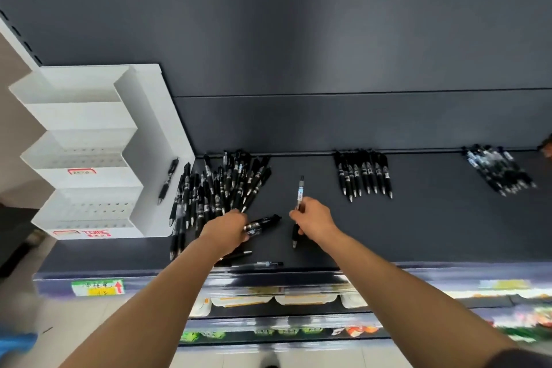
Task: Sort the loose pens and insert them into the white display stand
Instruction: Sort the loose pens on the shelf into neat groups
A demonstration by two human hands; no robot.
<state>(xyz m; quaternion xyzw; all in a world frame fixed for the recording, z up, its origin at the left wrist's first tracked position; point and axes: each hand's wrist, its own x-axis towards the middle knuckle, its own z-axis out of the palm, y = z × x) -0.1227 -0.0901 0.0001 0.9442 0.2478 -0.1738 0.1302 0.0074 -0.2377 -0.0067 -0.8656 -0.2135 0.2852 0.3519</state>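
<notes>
Several dark pens [263, 223] sit clutched in left hand [228, 233]; right hand [316, 221] pinches clear pen [299, 191] mid-barrel, twelve-to-six o'clock; light, stiff, likely slick.

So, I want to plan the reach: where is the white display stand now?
In the head view, the white display stand sits at the left end of the shelf, just left of the biggest pen pile.

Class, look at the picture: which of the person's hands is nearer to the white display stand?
Left. The left hand grips some pens a short way right of the white display stand; the right hand, pinching a single pen, is farther right still.
</notes>
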